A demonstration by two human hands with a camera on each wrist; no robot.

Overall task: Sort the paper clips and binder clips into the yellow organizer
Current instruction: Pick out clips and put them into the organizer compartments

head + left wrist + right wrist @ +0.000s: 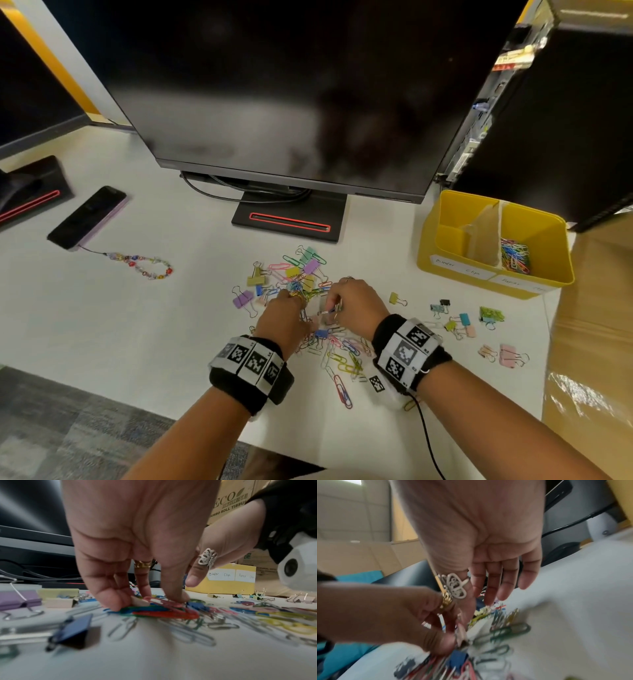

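Standing at the right of the white desk (137, 325), the yellow plastic organizer (445, 253) has 2 compartments split by a clear divider; a heap of coloured wire paper clips (514, 255) fills the right one, and I cannot see anything in the left. White labels on its front read "Binder Clips" (220, 574) and "Paper Clips". Behind it a brown cardboard box (229, 500) shows "ECO" and "JUMBO ROLL TISSU".

Near the desk's middle lies the mixed pile of paper clips and pastel binder clips (301, 274), with more binder clips scattered toward the organizer. Her left hand (286, 317) pinches a bundle of coloured paper clips against the desk. Her right hand (356, 305) pinches a small clip beside it, other fingers straight.
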